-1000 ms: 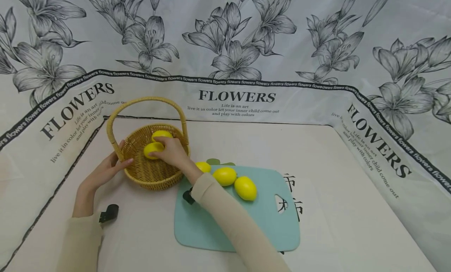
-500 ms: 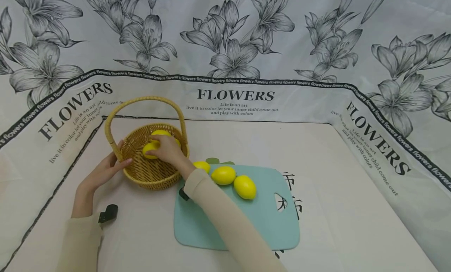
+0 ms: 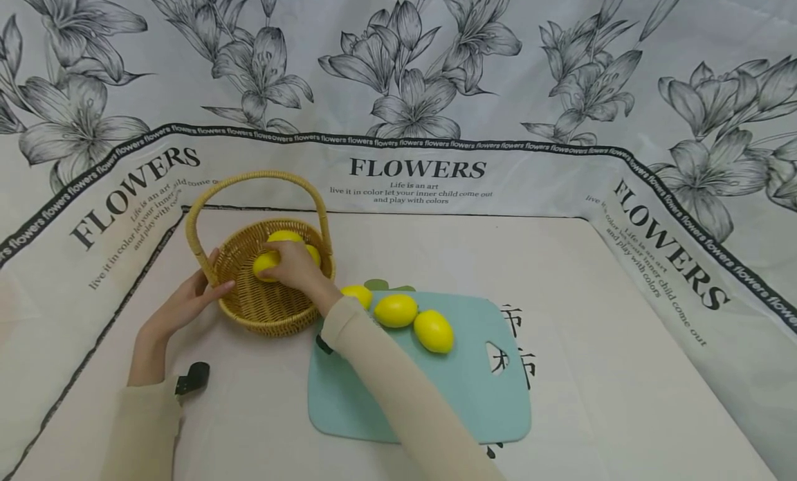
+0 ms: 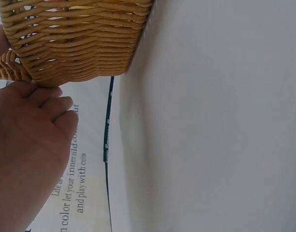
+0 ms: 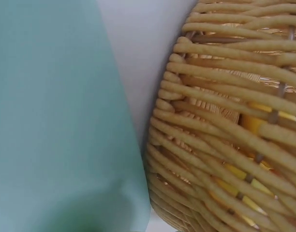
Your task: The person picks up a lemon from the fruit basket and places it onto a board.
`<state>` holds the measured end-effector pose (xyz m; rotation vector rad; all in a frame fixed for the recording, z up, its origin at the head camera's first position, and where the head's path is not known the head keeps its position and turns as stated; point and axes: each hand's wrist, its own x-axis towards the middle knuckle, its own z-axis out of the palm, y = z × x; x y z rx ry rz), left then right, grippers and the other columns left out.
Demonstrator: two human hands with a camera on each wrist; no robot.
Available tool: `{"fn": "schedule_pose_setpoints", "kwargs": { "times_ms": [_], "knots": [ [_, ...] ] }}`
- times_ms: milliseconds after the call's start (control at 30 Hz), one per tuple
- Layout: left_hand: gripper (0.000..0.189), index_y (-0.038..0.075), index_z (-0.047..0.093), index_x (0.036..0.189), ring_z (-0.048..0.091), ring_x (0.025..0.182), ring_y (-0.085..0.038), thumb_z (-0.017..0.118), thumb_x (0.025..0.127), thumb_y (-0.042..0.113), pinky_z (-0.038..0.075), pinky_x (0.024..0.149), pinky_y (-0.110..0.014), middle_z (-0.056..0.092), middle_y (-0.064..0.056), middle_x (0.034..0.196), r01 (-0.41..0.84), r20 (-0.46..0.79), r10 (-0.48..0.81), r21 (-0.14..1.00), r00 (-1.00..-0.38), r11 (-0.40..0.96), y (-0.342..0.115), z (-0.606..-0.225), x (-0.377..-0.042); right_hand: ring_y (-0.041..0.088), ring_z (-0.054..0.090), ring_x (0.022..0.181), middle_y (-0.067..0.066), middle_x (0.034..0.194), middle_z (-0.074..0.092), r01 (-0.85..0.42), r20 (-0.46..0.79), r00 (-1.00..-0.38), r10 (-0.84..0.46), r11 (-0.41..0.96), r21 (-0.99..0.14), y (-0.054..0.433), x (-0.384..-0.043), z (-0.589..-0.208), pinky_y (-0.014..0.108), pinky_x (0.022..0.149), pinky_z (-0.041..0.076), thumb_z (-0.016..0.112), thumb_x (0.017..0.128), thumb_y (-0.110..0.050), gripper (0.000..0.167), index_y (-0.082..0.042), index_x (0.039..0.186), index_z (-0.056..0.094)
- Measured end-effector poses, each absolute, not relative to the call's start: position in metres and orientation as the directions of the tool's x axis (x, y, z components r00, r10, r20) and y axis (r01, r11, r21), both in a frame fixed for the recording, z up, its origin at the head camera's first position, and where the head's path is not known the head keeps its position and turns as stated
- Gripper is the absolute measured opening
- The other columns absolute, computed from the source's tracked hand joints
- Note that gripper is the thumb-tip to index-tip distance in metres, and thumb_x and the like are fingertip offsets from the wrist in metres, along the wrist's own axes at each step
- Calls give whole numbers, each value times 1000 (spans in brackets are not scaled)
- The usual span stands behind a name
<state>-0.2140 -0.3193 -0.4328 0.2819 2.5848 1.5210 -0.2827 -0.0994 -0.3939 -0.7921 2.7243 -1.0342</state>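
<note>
In the head view a round wicker basket point(image 3: 268, 322) with a tall handle stands at the left of the table. My left hand point(image 3: 177, 304) grips its left side, thumb over the rim; in the left wrist view the curled fingers point(image 4: 56, 106) touch the woven wall. Inside the basket, my right hand point(image 3: 299, 265) holds a yellow lemon point(image 3: 265, 266) low over the bottom. One lemon point(image 3: 284, 236) lies behind that hand, and part of another lemon point(image 3: 315, 255) shows to its right. Through the weave, the right wrist view shows patches of yellow.
A light blue cutting board point(image 3: 461, 398) lies right of the basket. Three lemons are near its back edge: a left lemon point(image 3: 357, 295), partly covered, a middle lemon point(image 3: 396, 311) and a right lemon point(image 3: 434, 331). Green shapes point(image 3: 376, 285) show behind the board. Printed cloth hangs behind.
My right hand has shifted slightly left and down with the lemon, uncovering part of another lemon on its right. The left hand stays on the basket.
</note>
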Motion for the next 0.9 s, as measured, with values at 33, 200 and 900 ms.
{"fn": "schedule_pose_setpoints", "kwargs": {
  "times_ms": [33,200,900],
  "knots": [
    [81,18,-7,155,-5,142,-48,52,100,30,5,105,-73,-7,-23,158,95,-17,224,874,-974,477,-319,-433,-214,8,52,117,0,132,59,-430,68,-856,-512,632,-644,-100,-283,-394,16,94,41,77,85,-24,55,-12,135,58],
    [81,17,-7,154,-5,142,-48,52,100,31,4,105,-72,-7,-23,158,93,-20,226,873,-974,478,-319,-432,-214,9,53,116,0,130,60,-444,62,-855,-515,664,-601,-103,-282,-394,19,96,41,76,85,-20,52,-11,134,59],
    [82,18,-6,155,-4,142,-47,53,100,34,4,106,-71,-5,-21,159,85,-24,216,873,-976,480,-319,-431,-213,8,57,108,-1,124,64,-497,80,-853,-516,756,-427,-105,-276,-396,18,91,44,74,87,-20,47,-11,131,61]
  ]
}}
